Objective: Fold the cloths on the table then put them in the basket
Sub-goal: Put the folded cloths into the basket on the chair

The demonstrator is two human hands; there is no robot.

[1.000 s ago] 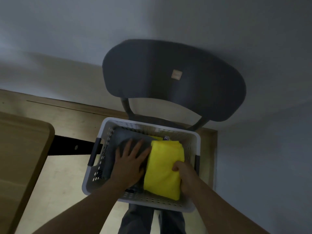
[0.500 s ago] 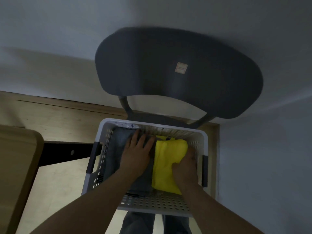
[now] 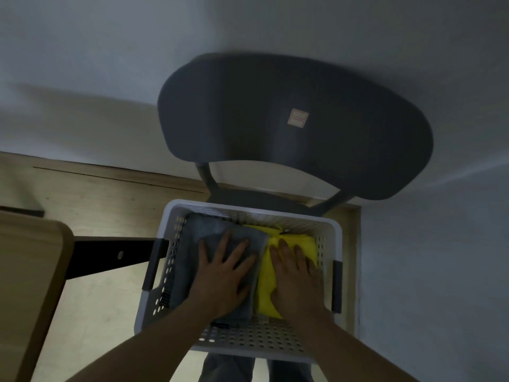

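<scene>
Snugly, two folded cloths sit side by side in the basket [image 3: 248, 343].
Left hand [image 3: 223, 274], fingers straight, lies flat on the grey cloth [image 3: 205, 230] at 9 o'clock; right hand [image 3: 296, 277], equally flat, presses the yellow cloth [image 3: 265, 293] at 3, likely to settle both.

White perforated plastic basket [image 3: 248, 340] with dark matt handles [image 3: 153, 264], soft matt grey cloth [image 3: 192, 244], bright yellow fleecy cloth [image 3: 265, 282], dark matt smooth plastic chair back [image 3: 275, 161] with paper sticker [image 3: 298, 118], pale smooth wood surface [image 3: 27, 271], light wood floor [image 3: 96, 194]
</scene>
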